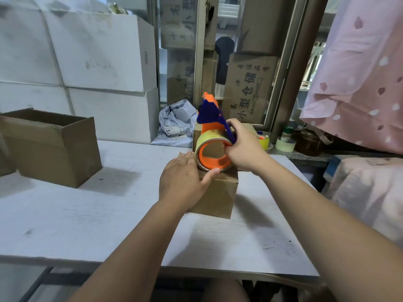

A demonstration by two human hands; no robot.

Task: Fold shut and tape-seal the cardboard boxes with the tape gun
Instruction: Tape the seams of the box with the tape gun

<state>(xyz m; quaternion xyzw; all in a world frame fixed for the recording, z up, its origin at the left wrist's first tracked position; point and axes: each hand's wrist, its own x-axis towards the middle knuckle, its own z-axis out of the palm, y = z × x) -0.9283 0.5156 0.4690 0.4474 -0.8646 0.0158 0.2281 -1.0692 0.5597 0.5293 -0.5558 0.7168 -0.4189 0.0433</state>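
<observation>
A small brown cardboard box [218, 195] stands in the middle of the white table [87, 219], its top folded shut. My left hand [185, 182] lies flat on the box top with straight fingers, the thumb touching the tape roll. An orange and blue tape gun [212, 136] with a yellowish tape roll sits upright on the box's far end. My right hand [244, 147] grips the gun's right side, fingers curled round its blue handle.
A larger open cardboard box [54, 147] stands at the table's left. White cartons [98, 62] are stacked behind it. A grey plastic mailer bag [176, 125] lies at the back. Tape rolls [284, 144] and jars sit on the sill at the right, under pink cloth [359, 73].
</observation>
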